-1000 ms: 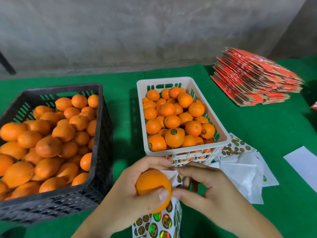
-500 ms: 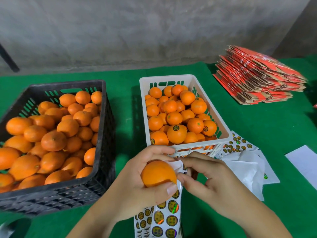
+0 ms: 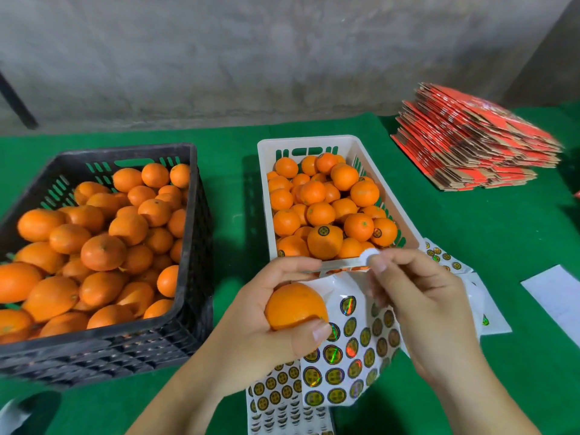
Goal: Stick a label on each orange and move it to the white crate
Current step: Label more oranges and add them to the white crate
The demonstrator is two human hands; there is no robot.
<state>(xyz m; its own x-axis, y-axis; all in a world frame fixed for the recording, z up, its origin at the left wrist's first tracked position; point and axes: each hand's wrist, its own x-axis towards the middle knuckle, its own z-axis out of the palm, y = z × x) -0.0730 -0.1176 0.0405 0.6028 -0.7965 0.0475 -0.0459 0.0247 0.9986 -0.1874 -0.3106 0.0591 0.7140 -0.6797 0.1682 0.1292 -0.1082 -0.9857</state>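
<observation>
My left hand grips an orange near the front of the table, together with the top of a sheet of round holographic labels. Just to its right, my right hand pinches a small round label lifted above the sheet, its white back facing me. The white crate stands right behind my hands, heaped with oranges, some showing labels. The black crate at the left is full of unlabelled oranges.
A stack of flat red cartons lies at the back right. More label sheets and white backing paper lie to the right on the green cloth. A grey wall runs behind the table.
My right hand has peeled a label off the sheet and raised it up and to the right. The sheet has unfolded wider under the orange in my left hand.
</observation>
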